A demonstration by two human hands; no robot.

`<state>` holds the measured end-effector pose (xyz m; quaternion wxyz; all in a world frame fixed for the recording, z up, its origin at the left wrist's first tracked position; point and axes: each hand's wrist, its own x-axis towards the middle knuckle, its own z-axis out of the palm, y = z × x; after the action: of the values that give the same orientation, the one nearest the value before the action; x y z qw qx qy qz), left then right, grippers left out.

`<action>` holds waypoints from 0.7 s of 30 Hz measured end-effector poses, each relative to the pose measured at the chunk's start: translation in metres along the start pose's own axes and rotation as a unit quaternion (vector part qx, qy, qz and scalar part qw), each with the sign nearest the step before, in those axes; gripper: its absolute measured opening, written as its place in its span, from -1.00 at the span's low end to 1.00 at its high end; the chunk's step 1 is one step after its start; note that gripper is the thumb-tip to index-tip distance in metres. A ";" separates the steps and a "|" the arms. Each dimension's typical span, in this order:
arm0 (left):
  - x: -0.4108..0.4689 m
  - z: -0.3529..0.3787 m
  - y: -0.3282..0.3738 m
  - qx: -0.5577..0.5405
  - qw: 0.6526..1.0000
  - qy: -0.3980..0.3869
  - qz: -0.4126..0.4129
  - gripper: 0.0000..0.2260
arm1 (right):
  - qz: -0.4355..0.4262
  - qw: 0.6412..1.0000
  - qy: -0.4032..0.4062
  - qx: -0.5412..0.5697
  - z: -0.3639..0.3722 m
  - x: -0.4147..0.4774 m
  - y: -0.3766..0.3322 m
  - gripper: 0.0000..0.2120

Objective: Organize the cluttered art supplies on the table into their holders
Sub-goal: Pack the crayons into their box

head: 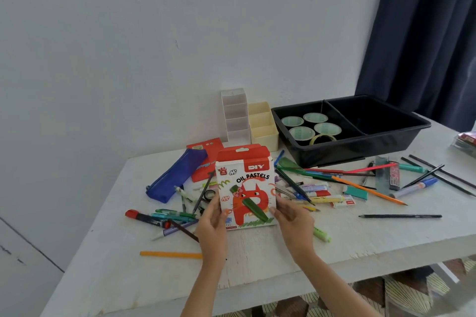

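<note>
Red-capped marker [144,217] and blue fabric pencil case [177,177] at centre left, among loose pens on the white surface [103,278]. Just right of these, left grip [212,216] curled round the left edge of the oil pastels box [257,195]. Right grip [291,215] pinching its right edge. Both clamped on the box, holding it upright over the clutter at frame centre, not yet in any holder. Behind it, a second red box [206,159], then white holder [234,113] and cream holder [262,123] side by side against the wall. Further right, black tray [360,148] with tape rolls [309,123] in its left compartment. In front of the tray, orange pencil [371,189], erasers [345,203] and blue-capped marker [417,186] in a loose scatter.

Risk of spilled sticks on tipping, given a top flap seemingly raised and perhaps unsealed. Risk of pens swept off the near edge by forearms low above them. Probably too wide a box for the narrow holders; danger of toppling them by forcing it in.

Reads "DIY" in white on red, then "OIL PASTELS" in black below. Small print at the box foot and on the erasers too fine to make out.
</note>
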<state>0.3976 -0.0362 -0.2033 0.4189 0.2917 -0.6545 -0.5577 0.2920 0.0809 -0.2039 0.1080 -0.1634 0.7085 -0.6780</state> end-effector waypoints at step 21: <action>-0.020 0.178 0.065 -0.036 0.958 -0.285 0.025 -0.70 | -0.028 0.941 0.315 0.116 -0.152 0.010 -0.028 -0.88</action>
<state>0.2568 0.0808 -0.1492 0.2393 0.0892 -0.7333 -0.6302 0.2279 0.2170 -0.1665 -0.1220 0.0525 0.6180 -0.7749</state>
